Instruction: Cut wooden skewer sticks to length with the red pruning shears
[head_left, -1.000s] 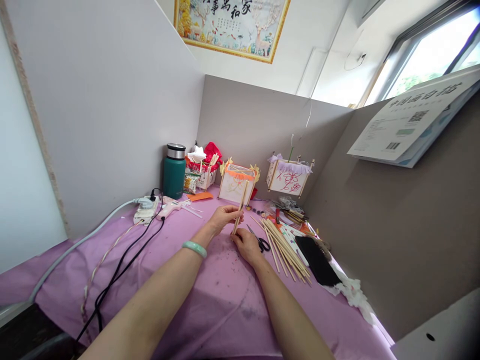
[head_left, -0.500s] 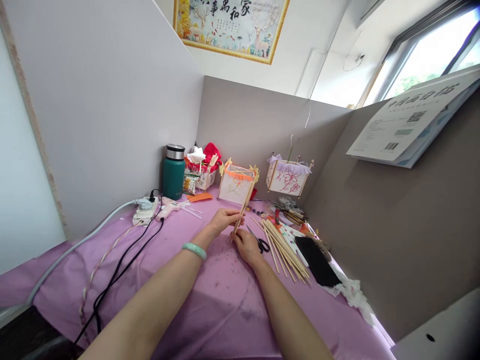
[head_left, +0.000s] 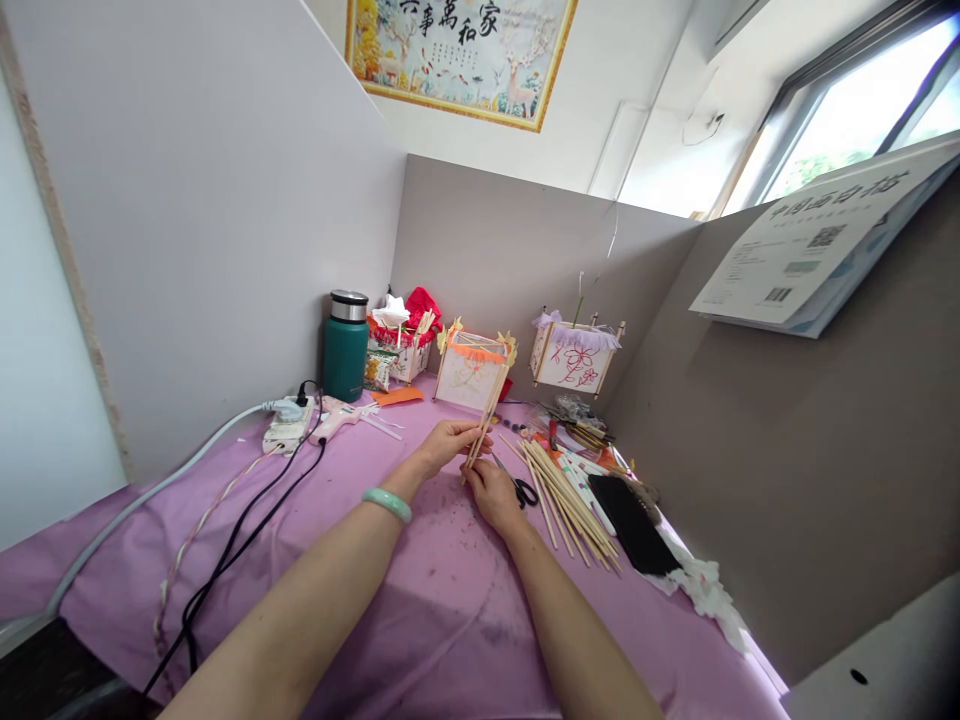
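Some thin wooden sticks (head_left: pixel 491 408) stand tilted between my two hands, over the middle of the purple-covered table. My left hand (head_left: pixel 450 443) is closed around them partway up, a green bangle (head_left: pixel 387 504) on its wrist. Lower down, my right hand (head_left: pixel 489 490) pinches the sticks near their bottom ends. How many sticks I hold cannot be made out. Black-handled scissors (head_left: pixel 523 491) lie just right of my right hand. Beyond them a loose bundle of wooden sticks (head_left: pixel 574 505) is spread on the cloth. Behind my hands stands a paper lantern (head_left: pixel 469 385) with orange fringe.
A purple-fringed lantern (head_left: pixel 576 358) hangs at the back right. On the left are a green bottle (head_left: pixel 346 350), a power strip (head_left: pixel 287 428), a pink glue gun (head_left: pixel 335 418) and black cables (head_left: pixel 247 535). Markers (head_left: pixel 587 488) and a black phone (head_left: pixel 632 525) lie right.
The upper ends of the sticks have shifted slightly and fanned a little apart. Both hands keep nearly the same place and grip; the view has moved very slightly.
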